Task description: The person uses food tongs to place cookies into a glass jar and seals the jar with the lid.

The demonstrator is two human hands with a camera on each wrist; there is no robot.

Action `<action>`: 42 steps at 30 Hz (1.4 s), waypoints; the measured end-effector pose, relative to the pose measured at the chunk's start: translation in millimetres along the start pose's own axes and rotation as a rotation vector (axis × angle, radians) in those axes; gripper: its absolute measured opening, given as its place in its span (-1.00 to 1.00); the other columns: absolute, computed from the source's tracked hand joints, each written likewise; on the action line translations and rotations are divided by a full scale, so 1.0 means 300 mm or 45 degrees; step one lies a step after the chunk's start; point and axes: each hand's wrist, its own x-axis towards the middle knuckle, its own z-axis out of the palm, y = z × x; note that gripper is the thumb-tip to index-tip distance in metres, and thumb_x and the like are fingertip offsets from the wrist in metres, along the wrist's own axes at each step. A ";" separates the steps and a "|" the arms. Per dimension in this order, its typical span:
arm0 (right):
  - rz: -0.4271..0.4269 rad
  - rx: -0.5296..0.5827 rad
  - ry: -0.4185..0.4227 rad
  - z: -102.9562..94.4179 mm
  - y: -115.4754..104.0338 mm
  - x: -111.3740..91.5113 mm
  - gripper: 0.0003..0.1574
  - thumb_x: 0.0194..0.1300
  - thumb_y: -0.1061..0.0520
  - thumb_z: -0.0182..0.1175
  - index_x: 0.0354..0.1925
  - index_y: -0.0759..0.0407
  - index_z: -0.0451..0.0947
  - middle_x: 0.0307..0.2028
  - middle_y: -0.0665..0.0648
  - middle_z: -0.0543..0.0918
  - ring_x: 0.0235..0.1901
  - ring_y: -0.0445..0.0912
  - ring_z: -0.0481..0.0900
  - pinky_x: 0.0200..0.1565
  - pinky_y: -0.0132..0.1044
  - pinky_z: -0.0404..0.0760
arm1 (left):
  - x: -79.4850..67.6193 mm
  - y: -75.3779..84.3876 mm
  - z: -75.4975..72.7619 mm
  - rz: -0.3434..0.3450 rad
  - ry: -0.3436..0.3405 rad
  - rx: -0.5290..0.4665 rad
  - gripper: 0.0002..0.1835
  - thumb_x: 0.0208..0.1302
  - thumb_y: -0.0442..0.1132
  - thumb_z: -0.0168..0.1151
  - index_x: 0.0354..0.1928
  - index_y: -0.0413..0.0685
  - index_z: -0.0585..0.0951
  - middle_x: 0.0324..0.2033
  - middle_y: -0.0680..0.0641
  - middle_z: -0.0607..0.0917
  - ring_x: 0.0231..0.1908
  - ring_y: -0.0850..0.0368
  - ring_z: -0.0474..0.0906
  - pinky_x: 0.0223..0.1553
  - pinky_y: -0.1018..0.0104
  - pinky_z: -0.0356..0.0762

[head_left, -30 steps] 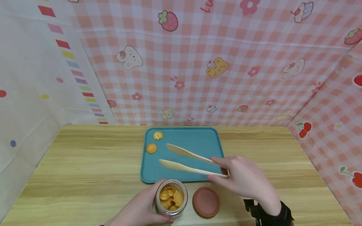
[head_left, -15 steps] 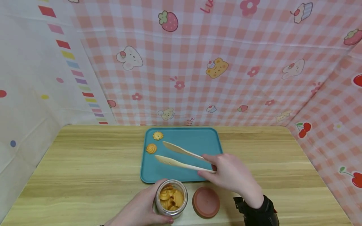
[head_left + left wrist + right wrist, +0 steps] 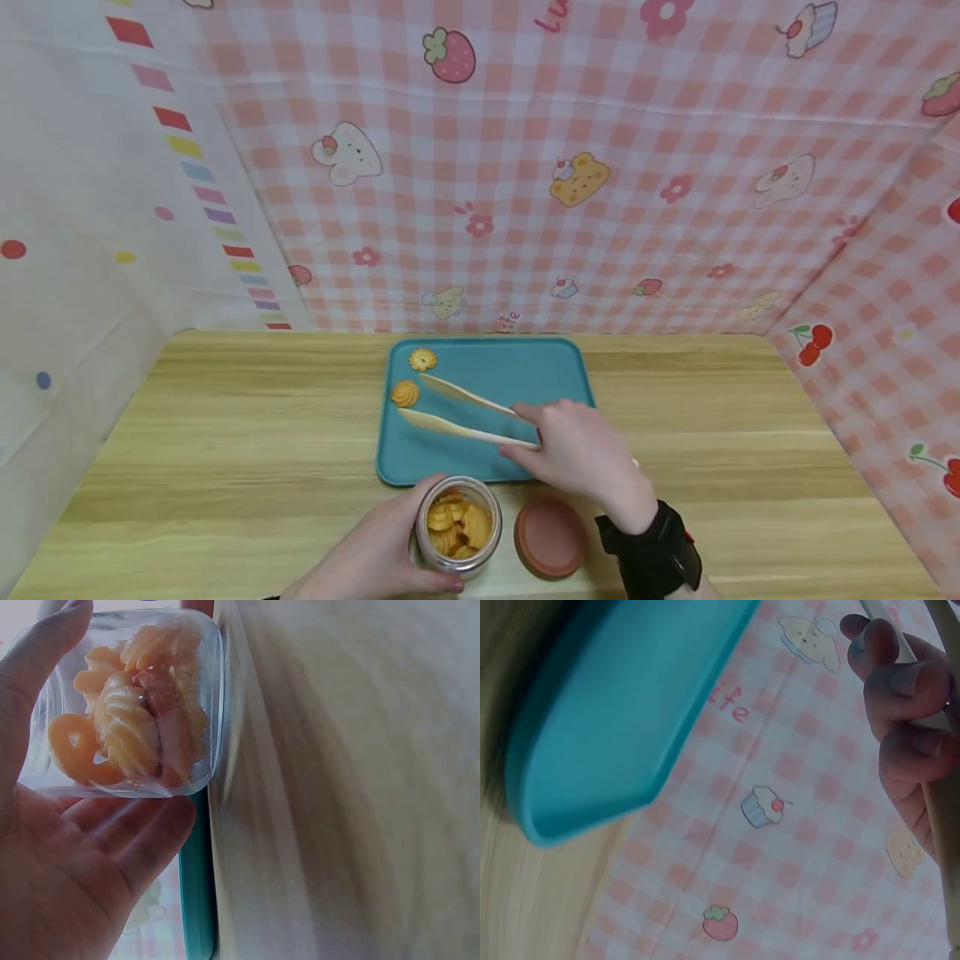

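Note:
My left hand (image 3: 371, 550) grips an uncovered glass jar (image 3: 489, 554) with its thumb and fingers on either side. Swirled butter cookies (image 3: 124, 724) fill its lower part in the left wrist view. Over the tray, my right hand (image 3: 581, 457) holds wooden tongs (image 3: 450, 427), arms spread apart and nothing between them. Their tips point left, close to a swirl cookie (image 3: 406, 394) on the tray. Behind it lies a flower-shaped cookie (image 3: 423, 359). In the right wrist view, curled fingers (image 3: 907, 690) wrap the tongs' handle.
The blue-green tray (image 3: 517, 367) lies on the wooden table (image 3: 247, 433), against the back. A reddish-brown round lid (image 3: 551, 537) rests just right of the jar, below my right wrist. Checked pink cloth (image 3: 480, 167) walls off the back and right side.
My right hand has carried the tongs leftward, bringing their tips near the swirl cookie. The left hand and jar stay in place.

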 end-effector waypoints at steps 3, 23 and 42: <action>0.005 0.006 -0.019 0.011 0.000 0.016 -0.44 0.17 -0.33 0.22 0.00 -0.05 0.66 -0.76 -0.20 0.29 -0.69 -0.31 0.28 -0.61 -0.40 0.28 | 0.002 0.003 0.002 -0.012 -0.001 -0.010 -0.06 -0.19 0.20 0.51 0.31 0.37 0.29 0.11 0.27 0.51 0.06 0.33 0.45 0.12 0.22 0.41; 0.025 -0.003 -0.123 0.058 -0.024 0.126 -0.37 0.18 -0.31 0.23 0.05 0.05 0.66 -0.65 -0.06 0.47 -0.63 -0.22 0.32 -0.57 -0.35 0.27 | -0.002 -0.002 0.006 -0.019 0.005 0.004 -0.06 -0.20 0.19 0.52 0.30 0.37 0.29 0.09 0.29 0.51 0.03 0.33 0.46 0.09 0.21 0.43; 0.001 -0.013 -0.091 0.062 -0.045 0.141 -0.42 0.22 -0.27 0.21 0.04 0.06 0.67 -0.65 -0.09 0.45 -0.69 -0.25 0.30 -0.65 -0.38 0.27 | 0.001 0.000 -0.001 -0.050 -0.027 -0.032 -0.06 -0.19 0.20 0.51 0.31 0.36 0.30 0.09 0.29 0.51 0.04 0.32 0.46 0.10 0.20 0.43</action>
